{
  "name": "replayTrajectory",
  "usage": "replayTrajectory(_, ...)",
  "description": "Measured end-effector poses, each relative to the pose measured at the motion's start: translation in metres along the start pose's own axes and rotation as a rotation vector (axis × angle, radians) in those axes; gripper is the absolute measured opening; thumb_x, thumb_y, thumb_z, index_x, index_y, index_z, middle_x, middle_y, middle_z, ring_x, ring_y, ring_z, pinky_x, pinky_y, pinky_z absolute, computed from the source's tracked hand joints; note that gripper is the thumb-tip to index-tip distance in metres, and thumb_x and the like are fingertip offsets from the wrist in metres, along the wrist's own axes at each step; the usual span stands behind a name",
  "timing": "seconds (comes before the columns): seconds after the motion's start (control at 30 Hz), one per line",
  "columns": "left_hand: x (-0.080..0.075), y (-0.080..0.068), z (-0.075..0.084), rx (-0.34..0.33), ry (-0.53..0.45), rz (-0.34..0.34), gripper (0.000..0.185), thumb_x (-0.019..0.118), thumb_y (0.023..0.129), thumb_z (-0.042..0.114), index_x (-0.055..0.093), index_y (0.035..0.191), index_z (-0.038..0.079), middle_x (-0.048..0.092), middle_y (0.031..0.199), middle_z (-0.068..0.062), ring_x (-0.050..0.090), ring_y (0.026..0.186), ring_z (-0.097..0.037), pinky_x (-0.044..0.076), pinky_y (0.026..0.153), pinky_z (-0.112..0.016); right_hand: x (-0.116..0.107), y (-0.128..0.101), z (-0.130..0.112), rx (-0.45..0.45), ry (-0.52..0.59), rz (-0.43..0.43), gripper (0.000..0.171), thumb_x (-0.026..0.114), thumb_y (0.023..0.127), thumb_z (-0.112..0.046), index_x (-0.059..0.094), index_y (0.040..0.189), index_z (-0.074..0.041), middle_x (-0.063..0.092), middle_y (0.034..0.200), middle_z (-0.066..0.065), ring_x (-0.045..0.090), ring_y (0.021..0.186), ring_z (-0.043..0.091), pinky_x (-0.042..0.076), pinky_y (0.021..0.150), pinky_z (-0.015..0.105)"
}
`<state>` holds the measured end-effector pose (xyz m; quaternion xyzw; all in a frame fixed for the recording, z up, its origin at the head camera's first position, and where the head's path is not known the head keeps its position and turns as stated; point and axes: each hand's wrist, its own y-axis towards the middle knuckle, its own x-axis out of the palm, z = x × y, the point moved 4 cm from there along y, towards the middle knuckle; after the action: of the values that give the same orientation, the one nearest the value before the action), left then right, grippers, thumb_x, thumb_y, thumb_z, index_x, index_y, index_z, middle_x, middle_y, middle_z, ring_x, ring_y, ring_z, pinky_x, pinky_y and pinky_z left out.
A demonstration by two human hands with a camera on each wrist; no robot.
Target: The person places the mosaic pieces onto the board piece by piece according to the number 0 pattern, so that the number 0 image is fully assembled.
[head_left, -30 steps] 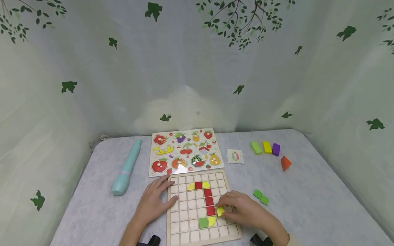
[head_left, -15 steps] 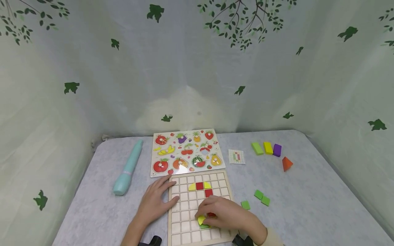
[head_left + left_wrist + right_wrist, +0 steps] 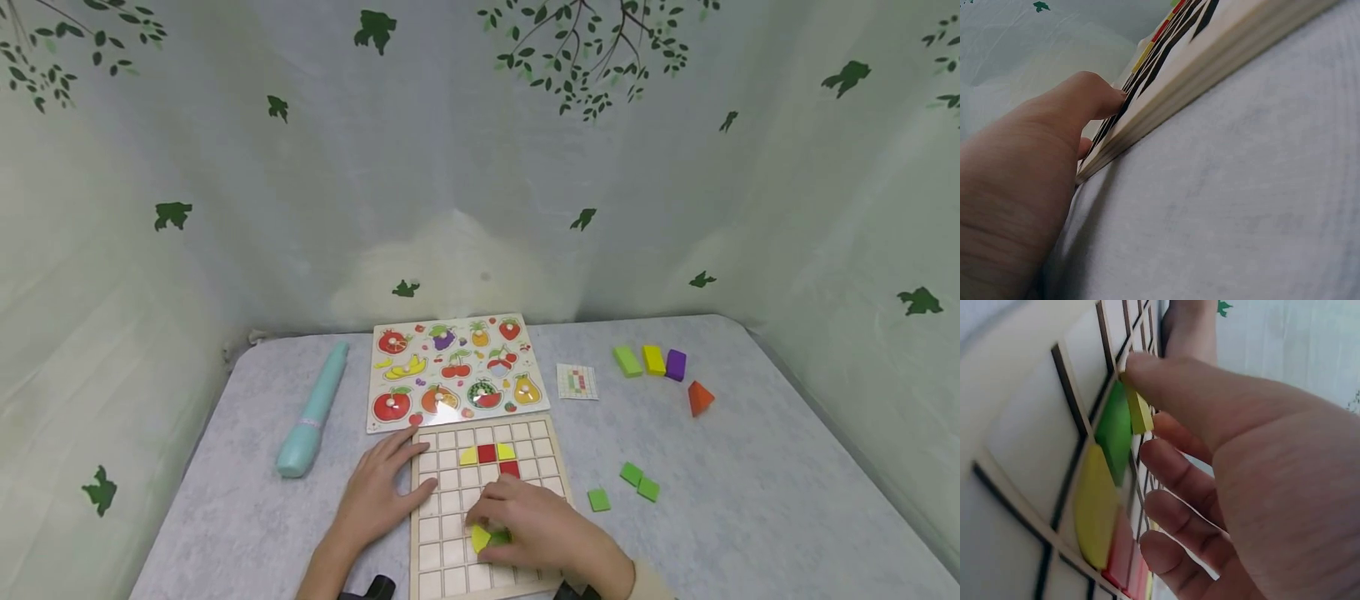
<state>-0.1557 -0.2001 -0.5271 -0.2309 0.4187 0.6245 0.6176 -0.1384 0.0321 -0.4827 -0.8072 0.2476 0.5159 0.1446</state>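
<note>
I see the yellow piece (image 3: 480,538) pinched in my right hand (image 3: 540,529), thumb and fingertips closed on it, low on the grid board (image 3: 450,575) at about 6 o'clock of the table (image 3: 750,517). In the right wrist view the same yellow piece (image 3: 1140,412) stands on edge, tilted, just above the green tile (image 3: 1113,432) seated in its cell, with a yellow quarter-round tile (image 3: 1094,509) in the next cell and red tiles beyond it. Whether the pinched piece touches the board I cannot tell.

My left hand (image 3: 375,492) lies flat with fingers relaxed and spread at the board's 9 o'clock edge, grasping nothing; the left wrist view shows its thumb (image 3: 1085,94) resting against the board's rim.

Higher on the board, at 12 o'clock of my right hand, sit a red tile (image 3: 487,453) flanked by two yellow quarter-rounds.

Beyond the board at 12 o'clock lies the fruit puzzle (image 3: 453,371). At 10 o'clock is a teal pen-shaped device (image 3: 313,410). At 3 o'clock lie three loose green squares (image 3: 633,483). At 1 o'clock I make out a small pattern card (image 3: 577,382), then green, yellow and purple blocks (image 3: 651,361) in a row and an orange pyramid (image 3: 699,398).
</note>
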Motion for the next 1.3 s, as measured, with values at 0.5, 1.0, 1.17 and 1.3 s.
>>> replayTrajectory(0.5, 0.001, 0.002, 0.000, -0.003, 0.008, 0.019, 0.056, 0.086, 0.082, 0.039, 0.071, 0.131, 0.018, 0.054, 0.153, -0.006, 0.048, 0.141, -0.032, 0.042, 0.112, -0.061, 0.003, 0.000, -0.004, -0.086, -0.010, -0.037, 0.024, 0.073, 0.096, -0.025, 0.074, 0.119, -0.032, 0.068, 0.113, -0.023, 0.056, 0.105, 0.000, 0.049, 0.092, 0.015)
replayTrajectory(1.0, 0.000, 0.002, 0.000, -0.016, 0.006, -0.004, 0.054, 0.086, 0.083, 0.038, 0.071, 0.130, 0.017, 0.054, 0.153, -0.006, 0.048, 0.142, -0.033, 0.042, 0.113, -0.061, -0.016, -0.012, 0.012, -0.009, 0.025, 0.019, 0.023, 0.076, 0.095, -0.030, 0.075, 0.118, -0.028, 0.067, 0.116, -0.018, 0.056, 0.107, 0.002, 0.052, 0.092, 0.017)
replayTrajectory(1.17, 0.001, 0.001, -0.001, 0.016, -0.028, 0.014, 0.053, 0.086, 0.083, 0.036, 0.071, 0.130, 0.016, 0.054, 0.153, -0.007, 0.049, 0.140, -0.032, 0.042, 0.111, -0.062, -0.035, -0.027, 0.032, 0.093, 0.069, 0.062, 0.024, 0.077, 0.095, -0.026, 0.076, 0.119, -0.026, 0.068, 0.119, -0.015, 0.057, 0.110, 0.006, 0.055, 0.094, 0.023)
replayTrajectory(1.3, 0.001, 0.001, -0.002, 0.032, -0.029, 0.023, 0.053, 0.086, 0.083, 0.037, 0.071, 0.130, 0.017, 0.054, 0.153, -0.006, 0.049, 0.140, -0.032, 0.042, 0.111, -0.061, -0.047, -0.046, 0.052, 0.171, 0.079, 0.098, 0.027, 0.079, 0.093, -0.023, 0.076, 0.119, -0.024, 0.068, 0.118, -0.014, 0.058, 0.111, 0.008, 0.057, 0.094, 0.028)
